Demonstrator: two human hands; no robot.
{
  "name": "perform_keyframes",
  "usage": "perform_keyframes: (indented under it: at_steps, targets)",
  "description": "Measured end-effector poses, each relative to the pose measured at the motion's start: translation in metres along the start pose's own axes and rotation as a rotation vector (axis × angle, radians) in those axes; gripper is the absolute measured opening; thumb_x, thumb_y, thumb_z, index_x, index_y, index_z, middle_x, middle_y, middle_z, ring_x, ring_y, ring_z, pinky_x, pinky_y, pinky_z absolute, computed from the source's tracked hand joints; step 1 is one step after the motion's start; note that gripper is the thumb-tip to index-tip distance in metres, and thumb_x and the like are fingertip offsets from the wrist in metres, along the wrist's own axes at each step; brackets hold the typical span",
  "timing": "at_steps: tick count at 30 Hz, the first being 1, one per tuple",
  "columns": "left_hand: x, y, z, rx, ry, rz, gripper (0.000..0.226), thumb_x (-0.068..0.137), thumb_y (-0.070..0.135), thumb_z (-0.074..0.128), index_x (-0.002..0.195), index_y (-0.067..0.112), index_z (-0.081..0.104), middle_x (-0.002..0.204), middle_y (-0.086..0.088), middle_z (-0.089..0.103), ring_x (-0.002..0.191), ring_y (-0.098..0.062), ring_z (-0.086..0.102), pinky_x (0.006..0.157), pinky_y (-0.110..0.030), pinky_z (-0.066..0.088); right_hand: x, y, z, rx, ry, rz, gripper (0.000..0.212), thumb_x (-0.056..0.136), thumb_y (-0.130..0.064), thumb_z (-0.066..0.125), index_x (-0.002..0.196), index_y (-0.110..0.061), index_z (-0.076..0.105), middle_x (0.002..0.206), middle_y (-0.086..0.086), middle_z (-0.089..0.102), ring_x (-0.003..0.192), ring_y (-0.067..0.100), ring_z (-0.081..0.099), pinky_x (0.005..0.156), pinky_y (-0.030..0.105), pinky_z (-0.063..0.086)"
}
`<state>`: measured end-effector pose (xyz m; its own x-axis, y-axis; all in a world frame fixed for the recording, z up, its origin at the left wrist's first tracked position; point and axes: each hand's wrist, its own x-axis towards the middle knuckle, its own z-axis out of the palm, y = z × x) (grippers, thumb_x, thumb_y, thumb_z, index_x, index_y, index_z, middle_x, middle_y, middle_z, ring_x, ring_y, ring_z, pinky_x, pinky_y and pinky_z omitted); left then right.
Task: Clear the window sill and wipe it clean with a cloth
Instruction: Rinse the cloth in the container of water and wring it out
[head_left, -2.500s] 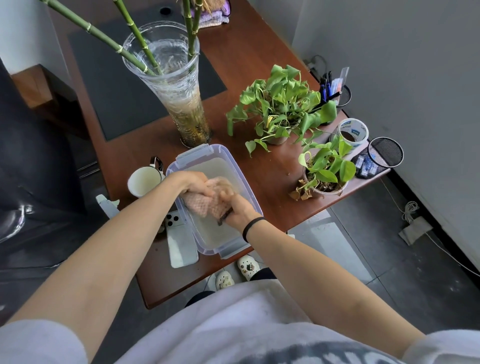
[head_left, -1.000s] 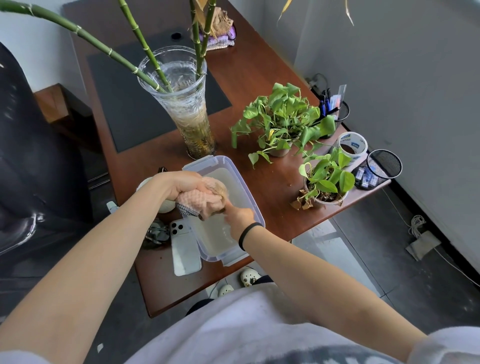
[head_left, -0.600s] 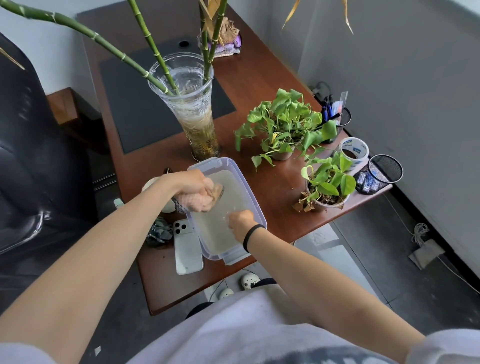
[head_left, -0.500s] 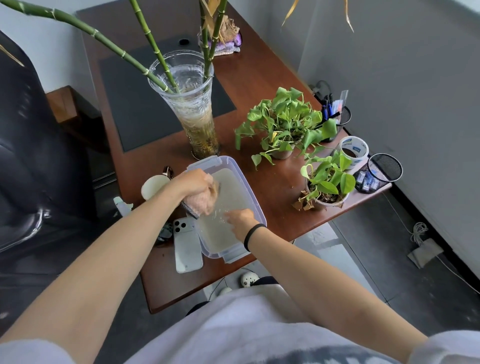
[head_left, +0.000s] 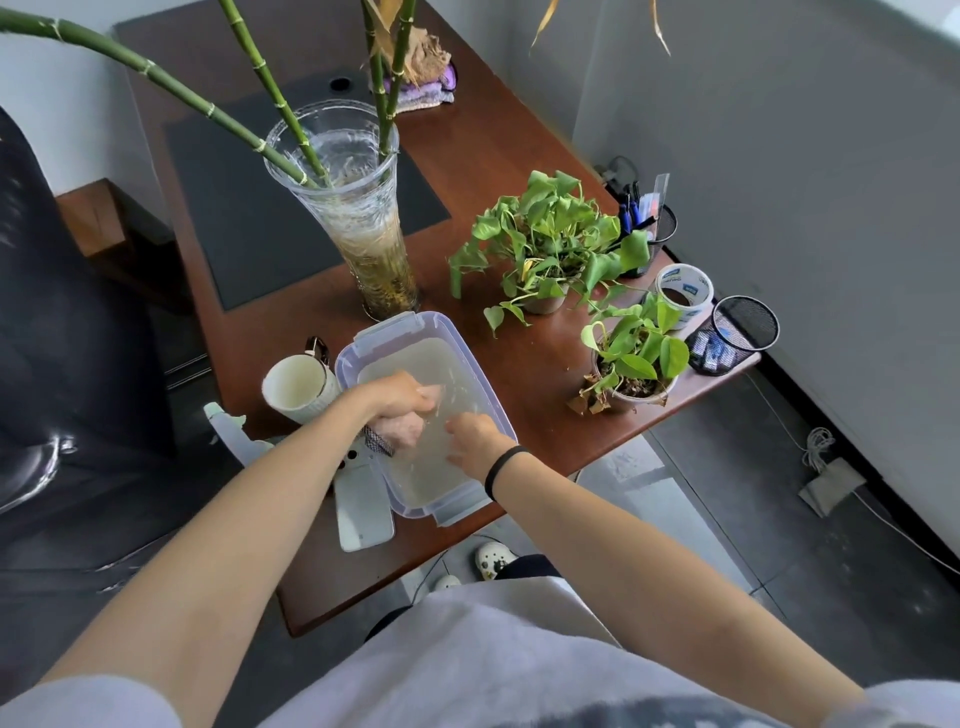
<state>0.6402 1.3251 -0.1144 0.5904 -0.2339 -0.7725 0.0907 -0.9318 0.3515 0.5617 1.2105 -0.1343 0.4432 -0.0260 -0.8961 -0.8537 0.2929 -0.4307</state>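
A brown wooden desk (head_left: 519, 156) is seen running from near to far. A dark mat (head_left: 249, 208) is laid on its far left part. A tall glass vase (head_left: 363, 228) is stood at the mat's near right corner, and a clear plastic container (head_left: 405, 325) is placed just nearer than it. A white mug (head_left: 298, 382) is set just left of the container, and a phone (head_left: 363, 512) is laid flat by its near left side. To the right, a larger potted plant (head_left: 550, 239) and, nearer, a smaller potted plant (head_left: 631, 353) are placed. A tape roll (head_left: 683, 291), a mesh cup (head_left: 737, 332) and a pen holder (head_left: 654, 223) are kept along the right edge. A fabric bundle (head_left: 426, 78) is left at the far end.
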Motion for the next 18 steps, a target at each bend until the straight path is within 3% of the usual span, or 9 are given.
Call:
perform_keyframes:
  at_steps: [2, 5, 6, 8, 9, 11, 14, 16, 18]
  targets:
    - [-0.011, 0.002, -0.018, -0.124, -0.073, 0.036, 0.031, 0.089, 0.044, 0.057, 0.094, 0.015, 0.067, 0.098, -0.013, 0.069, 0.092, -0.029, 0.066, 0.083, -0.04, 0.051, 0.0, 0.003, -0.001, 0.046, -0.029, -0.04, 0.039, 0.101, -0.022, 0.038, 0.134, -0.003, 0.041, 0.111, 0.01, 0.05, 0.106, 0.027, 0.046, 0.105, 0.037, 0.037]
    - [-0.027, 0.006, -0.045, -0.331, -0.245, 0.02, 0.053, 0.088, 0.055, 0.054, 0.109, 0.008, 0.065, 0.103, -0.016, 0.07, 0.092, -0.03, 0.068, 0.067, -0.029, 0.054, 0.007, 0.001, 0.008, 0.167, -0.107, -0.017, 0.06, 0.098, -0.053, 0.026, 0.144, -0.015, 0.032, 0.144, 0.007, 0.04, 0.131, 0.028, 0.04, 0.11, 0.038, 0.029]
    - [-0.033, 0.008, -0.051, -0.357, -0.262, 0.031, 0.059, 0.087, 0.057, 0.052, 0.11, 0.005, 0.066, 0.104, -0.018, 0.07, 0.092, -0.03, 0.068, 0.064, -0.027, 0.054, 0.015, 0.001, 0.01, 0.163, -0.118, -0.027, 0.066, 0.096, -0.06, 0.021, 0.145, -0.016, 0.032, 0.147, 0.006, 0.039, 0.134, 0.026, 0.038, 0.114, 0.039, 0.025]
    - [-0.04, 0.009, -0.06, -0.43, -0.257, 0.052, 0.06, 0.087, 0.056, 0.052, 0.108, 0.002, 0.067, 0.103, -0.019, 0.07, 0.087, -0.028, 0.067, 0.063, -0.027, 0.054, 0.021, -0.002, 0.012, 0.208, -0.169, -0.059, 0.075, 0.091, -0.068, 0.018, 0.141, -0.016, 0.04, 0.136, 0.01, 0.052, 0.125, 0.025, 0.049, 0.112, 0.039, 0.029]
    - [-0.042, 0.01, -0.063, -0.462, -0.23, 0.053, 0.058, 0.087, 0.054, 0.053, 0.105, 0.001, 0.068, 0.099, -0.018, 0.071, 0.081, -0.025, 0.068, 0.061, -0.026, 0.054, 0.015, -0.006, 0.01, 0.259, -0.218, -0.065, 0.071, 0.093, -0.063, 0.02, 0.137, -0.014, 0.046, 0.124, 0.011, 0.06, 0.116, 0.025, 0.056, 0.107, 0.037, 0.036]
    - [-0.044, 0.008, -0.068, -0.483, -0.171, 0.037, 0.051, 0.086, 0.051, 0.056, 0.1, 0.003, 0.069, 0.088, -0.014, 0.072, 0.069, -0.02, 0.068, 0.055, -0.024, 0.054, 0.009, -0.01, 0.004, 0.349, -0.255, -0.079, 0.043, 0.101, -0.039, 0.029, 0.117, -0.009, 0.055, 0.103, 0.009, 0.063, 0.105, 0.025, 0.059, 0.094, 0.034, 0.043]
    - [-0.041, -0.001, -0.075, -0.461, -0.098, 0.004, 0.045, 0.088, 0.042, 0.06, 0.102, 0.0, 0.067, 0.08, -0.015, 0.069, 0.062, -0.022, 0.065, 0.054, -0.026, 0.054, 0.011, -0.007, 0.002, 0.299, -0.252, -0.146, 0.02, 0.1, -0.021, 0.043, 0.096, -0.009, 0.059, 0.097, 0.008, 0.061, 0.096, 0.02, 0.061, 0.084, 0.03, 0.049]
    - [-0.037, -0.007, -0.077, -0.441, -0.042, 0.012, 0.039, 0.088, 0.034, 0.062, 0.106, -0.002, 0.066, 0.085, -0.017, 0.069, 0.069, -0.025, 0.066, 0.059, -0.03, 0.055, 0.009, -0.006, 0.004, 0.257, -0.247, -0.209, 0.02, 0.097, -0.013, 0.045, 0.099, -0.008, 0.064, 0.104, 0.01, 0.062, 0.098, 0.021, 0.06, 0.076, 0.026, 0.052]
    - [-0.032, -0.013, -0.077, -0.387, 0.045, 0.044, 0.033, 0.087, 0.029, 0.064, 0.108, 0.003, 0.066, 0.094, -0.014, 0.071, 0.084, -0.025, 0.068, 0.077, -0.036, 0.056, 0.011, -0.007, 0.004, 0.251, -0.241, -0.234, 0.029, 0.097, -0.005, 0.039, 0.11, -0.006, 0.064, 0.109, 0.01, 0.06, 0.101, 0.021, 0.057, 0.078, 0.025, 0.051]
